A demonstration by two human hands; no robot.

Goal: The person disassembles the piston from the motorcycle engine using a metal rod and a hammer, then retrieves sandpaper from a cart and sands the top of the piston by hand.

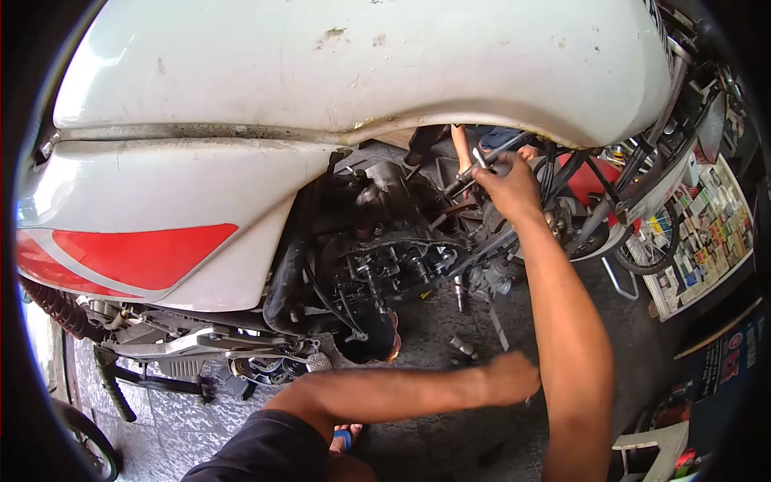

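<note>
My right hand [511, 186] reaches up under the white fairing, its fingers closed around a dark metal bar with a short bright piece [479, 157] sticking up beside the thumb. Lower down, my left hand [514, 377] is curled into a fist above the floor, slightly blurred. What it holds, if anything, is hidden. Left of my right hand lies the opened motorcycle engine [393, 269], its internal shafts and gears exposed. A metal cylindrical part [460, 294] stands below the engine's right side. Another small metal piece [463, 347] lies on the floor near my left fist.
The white motorcycle fairing [361, 72] spans the top. A dark container [369, 349] sits beneath the engine. Behind the bike, another person's arm [461, 149] shows. A picture-covered board [707, 233] stands at right, with a pale stool [654, 446] below it.
</note>
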